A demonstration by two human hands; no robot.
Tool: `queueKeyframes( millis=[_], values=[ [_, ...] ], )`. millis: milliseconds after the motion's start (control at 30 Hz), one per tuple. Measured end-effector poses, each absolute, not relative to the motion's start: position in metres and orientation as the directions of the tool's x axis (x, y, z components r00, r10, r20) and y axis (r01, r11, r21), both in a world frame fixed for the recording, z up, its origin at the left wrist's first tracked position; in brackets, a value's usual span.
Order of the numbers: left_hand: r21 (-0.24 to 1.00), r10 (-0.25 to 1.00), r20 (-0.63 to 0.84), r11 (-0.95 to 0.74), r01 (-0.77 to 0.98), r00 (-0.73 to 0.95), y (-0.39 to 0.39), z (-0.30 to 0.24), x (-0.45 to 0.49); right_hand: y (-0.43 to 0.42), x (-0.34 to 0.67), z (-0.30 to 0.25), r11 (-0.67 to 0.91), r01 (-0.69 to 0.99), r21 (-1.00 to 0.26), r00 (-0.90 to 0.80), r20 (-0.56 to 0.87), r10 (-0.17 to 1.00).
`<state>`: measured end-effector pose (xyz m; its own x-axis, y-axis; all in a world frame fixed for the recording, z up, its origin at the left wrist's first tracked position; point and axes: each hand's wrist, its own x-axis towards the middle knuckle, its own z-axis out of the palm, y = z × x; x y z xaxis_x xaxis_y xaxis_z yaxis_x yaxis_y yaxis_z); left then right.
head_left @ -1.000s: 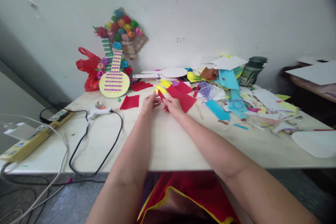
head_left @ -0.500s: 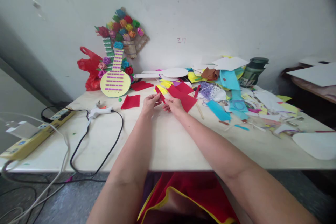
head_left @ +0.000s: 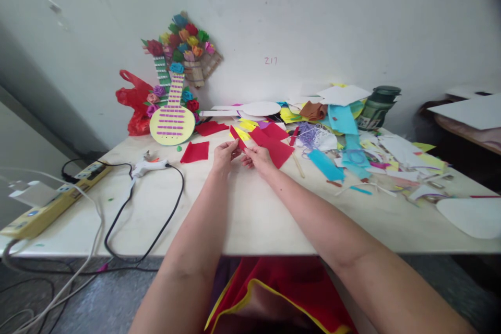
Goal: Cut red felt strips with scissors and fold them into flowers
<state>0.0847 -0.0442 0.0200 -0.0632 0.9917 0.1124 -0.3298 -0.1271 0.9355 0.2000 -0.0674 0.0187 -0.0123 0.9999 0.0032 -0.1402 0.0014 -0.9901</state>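
Between both hands is a narrow strip of red crepe paper (head_left: 237, 135), its upper end pointing away from me. My left hand (head_left: 226, 155) pinches its left edge, fingers closed. On the right side of the strip, my right hand (head_left: 257, 158) grips the lower end between thumb and fingers. Just behind the right hand lie larger red crepe paper sheets (head_left: 277, 149) on the white table (head_left: 254, 219). A square red piece (head_left: 196, 152) rests to the left of my left hand, and another red piece (head_left: 211, 128) lies farther back.
On the left are a white glue gun (head_left: 151, 168) with a black cord and a yellow power strip (head_left: 58, 201). A yellow paper lute (head_left: 172, 124) leans near paper flowers (head_left: 188, 42). Paper scraps (head_left: 391, 162), purple yarn (head_left: 311, 135) and a green bottle (head_left: 379, 108) occupy the right.
The strip's upper end has shifted very slightly to the left and my fingers have moved a little on it. Everything else looks the same.
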Motion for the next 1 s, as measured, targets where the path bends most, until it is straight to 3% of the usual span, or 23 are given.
queueKeyframes(
  millis=[200, 500, 667, 833, 1000],
  values=[
    [0.937, 0.991, 0.131, -0.133, -0.322, -0.029, -0.049, 0.022, 0.095, -0.067, 0.201, 0.017, 0.024, -0.171, -0.985, -0.019, 0.028, 0.999],
    [0.934, 0.952, 0.129, -0.211, -0.287, -0.278, -0.037, 0.018, 0.077, -0.072, 0.199, 0.021, -0.016, -0.045, -0.999, -0.06, -0.014, 0.998],
    [0.977, 0.88, 0.169, -0.21, -0.045, -0.445, -0.023, 0.01, 0.062, -0.066, 0.201, 0.017, -0.014, -0.018, -1.0, -0.018, -0.013, 1.0],
    [0.966, 0.845, 0.234, -0.144, 0.216, -0.48, -0.02, 0.007, 0.053, -0.064, 0.203, 0.014, 0.013, 0.016, -1.0, 0.012, 0.013, 1.0],
    [0.937, 0.827, 0.26, -0.091, 0.338, -0.499, -0.019, 0.004, 0.049, -0.063, 0.207, 0.015, 0.056, 0.071, -0.996, 0.026, 0.058, 0.998]
  ],
)
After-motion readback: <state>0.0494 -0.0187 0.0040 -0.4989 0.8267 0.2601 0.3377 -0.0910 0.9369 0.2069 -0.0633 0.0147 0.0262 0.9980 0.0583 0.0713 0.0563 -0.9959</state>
